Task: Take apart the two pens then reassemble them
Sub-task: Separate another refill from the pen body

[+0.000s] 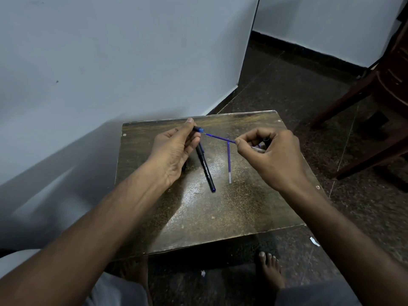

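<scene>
While both hands hover above the small worn brown wooden table [220, 208], the left hand [174, 151] pinches a black pen barrel with a blue end [198, 129] between thumb and fingers. Right hand [271, 155] is closed on the rear of a thin blue ink refill [218, 138]; refill tip points at the barrel's blue end, just short of it. Right hand also holds a clear piece and a dark piece against the palm; cannot tell what they are. On the table: a second black pen with white lettering [206, 168] lies diagonally, partly under the left hand; a second blue refill with a clear end [229, 162] lies beside it, apart.
</scene>
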`<state>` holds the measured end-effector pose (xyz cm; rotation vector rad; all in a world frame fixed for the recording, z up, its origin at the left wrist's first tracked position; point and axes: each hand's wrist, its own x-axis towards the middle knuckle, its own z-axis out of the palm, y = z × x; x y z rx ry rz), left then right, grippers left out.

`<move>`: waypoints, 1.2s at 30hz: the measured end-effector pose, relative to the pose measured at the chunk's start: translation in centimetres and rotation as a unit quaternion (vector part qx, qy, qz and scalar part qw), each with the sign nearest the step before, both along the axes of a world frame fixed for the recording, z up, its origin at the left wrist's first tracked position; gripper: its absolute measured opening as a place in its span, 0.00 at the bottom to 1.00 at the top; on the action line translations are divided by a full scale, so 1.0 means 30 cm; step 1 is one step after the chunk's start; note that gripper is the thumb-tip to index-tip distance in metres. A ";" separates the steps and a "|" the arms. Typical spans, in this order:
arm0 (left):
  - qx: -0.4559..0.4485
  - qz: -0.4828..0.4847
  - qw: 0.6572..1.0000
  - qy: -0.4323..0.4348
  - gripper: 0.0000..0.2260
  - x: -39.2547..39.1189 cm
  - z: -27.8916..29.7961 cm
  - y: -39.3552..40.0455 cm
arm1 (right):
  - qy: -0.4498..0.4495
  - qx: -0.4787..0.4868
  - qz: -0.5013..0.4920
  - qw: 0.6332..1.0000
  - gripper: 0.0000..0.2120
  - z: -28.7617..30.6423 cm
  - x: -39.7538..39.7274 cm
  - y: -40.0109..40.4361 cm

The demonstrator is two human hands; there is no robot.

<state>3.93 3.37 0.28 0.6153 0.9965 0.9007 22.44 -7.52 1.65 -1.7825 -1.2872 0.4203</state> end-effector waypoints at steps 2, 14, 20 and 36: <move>0.003 -0.004 1.000 0.002 0.08 -0.002 0.000 -0.001 | 0.006 -0.001 0.000 1.000 0.05 0.001 0.000 0.003; 0.025 -0.010 1.000 0.006 0.08 0.010 -0.041 -0.002 | 0.017 0.007 0.001 1.000 0.05 -0.030 -0.018 0.017; 0.051 -0.020 0.998 0.005 0.09 0.003 -0.027 0.000 | 0.040 0.008 0.002 0.999 0.06 -0.043 -0.014 0.032; 0.175 -0.001 0.983 0.053 0.05 0.011 -0.040 0.002 | 0.180 -0.102 -0.004 0.978 0.07 -0.068 -0.017 0.036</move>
